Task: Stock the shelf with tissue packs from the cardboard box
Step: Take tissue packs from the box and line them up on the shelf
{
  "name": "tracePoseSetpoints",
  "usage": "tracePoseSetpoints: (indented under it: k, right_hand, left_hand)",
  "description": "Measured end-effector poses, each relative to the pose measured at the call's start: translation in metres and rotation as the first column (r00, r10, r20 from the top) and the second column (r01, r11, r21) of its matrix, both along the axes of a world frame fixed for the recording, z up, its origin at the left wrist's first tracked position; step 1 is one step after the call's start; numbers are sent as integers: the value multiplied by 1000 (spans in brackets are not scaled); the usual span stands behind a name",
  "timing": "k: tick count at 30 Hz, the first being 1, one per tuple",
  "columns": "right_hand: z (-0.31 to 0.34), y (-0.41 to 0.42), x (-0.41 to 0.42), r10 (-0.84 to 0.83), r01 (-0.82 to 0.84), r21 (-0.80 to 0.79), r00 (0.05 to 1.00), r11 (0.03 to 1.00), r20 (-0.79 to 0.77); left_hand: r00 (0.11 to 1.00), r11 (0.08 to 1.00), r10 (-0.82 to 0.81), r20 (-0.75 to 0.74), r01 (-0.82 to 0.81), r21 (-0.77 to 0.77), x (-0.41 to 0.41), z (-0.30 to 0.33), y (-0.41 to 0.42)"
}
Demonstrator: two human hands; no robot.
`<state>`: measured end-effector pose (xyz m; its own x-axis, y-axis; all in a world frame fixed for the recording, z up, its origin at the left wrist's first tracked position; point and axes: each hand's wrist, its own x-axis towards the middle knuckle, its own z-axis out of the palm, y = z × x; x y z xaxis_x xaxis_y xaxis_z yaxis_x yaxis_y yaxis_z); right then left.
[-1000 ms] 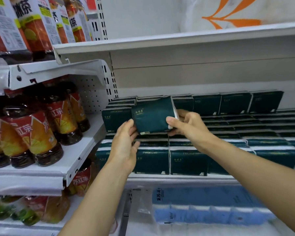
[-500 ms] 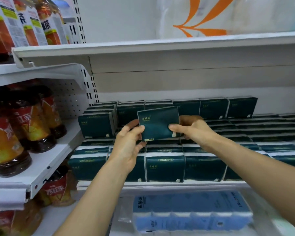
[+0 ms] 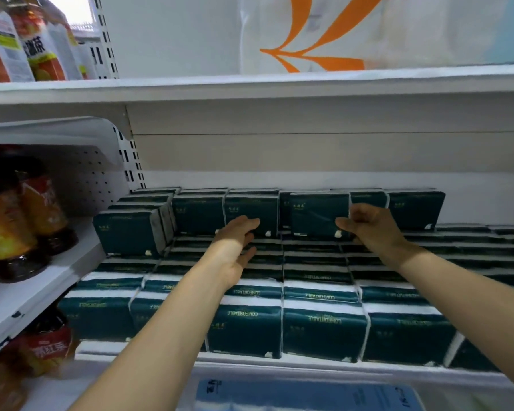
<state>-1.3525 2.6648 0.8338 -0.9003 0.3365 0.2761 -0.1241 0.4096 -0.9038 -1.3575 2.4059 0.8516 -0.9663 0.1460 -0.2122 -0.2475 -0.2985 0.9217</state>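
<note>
Dark green tissue pack (image 3: pixel 319 213) stands upright in the far upper row on the shelf (image 3: pixel 279 367), long axis running left-right, w/ its face toward the camera. Right hand (image 3: pixel 368 225) is at its right end, fingers curled round that edge, so it's the hand on the pack. Left hand (image 3: pixel 235 244) is off to the left & nearer, fingers straight & relaxed, holding nothing, tips just at the neighbouring pack (image 3: pixel 251 213). Pack looks about seated; next move prob. just needs right hand to let go & pull back toward the near edge. Cardboard box not in view
</note>
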Motion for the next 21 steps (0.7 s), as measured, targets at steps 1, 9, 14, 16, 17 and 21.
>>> tracePoseSetpoints:
  k: [1, 9, 14, 16, 17, 21]
  right_hand:
    - [-1, -1, -4, 6, -6, -6, 1000, 1000, 6]
    - [-11, -7, -30, 30, -30, 65, 999, 997, 13]
    - [-13, -9, -36, -26, 19, 133, 998, 991, 50]
    - [-11, -9, -36, -46, 35, 197, 998, 980, 51]
    - [-11, -9, -35, -56, 43, 235, 997, 971, 48]
    - [-10, -13, -31, -83, 59, 333, 995, 941, 57]
  left_hand:
    - [1000, 1000, 4, 2, -4, -4, -2, 0, 1]
    - [999, 998, 30, -38, -32, -56, -14, -1, 10]
    - [999, 998, 25, -49, -28, -58, -20, -1, 13]
    - [998, 998, 22, -52, -25, -54, -21, -1, 15]
    - [998, 999, 23, -53, -25, -48, -22, -1, 16]
    - [998, 999, 30, -46, -31, -19, -21, -3, 18]
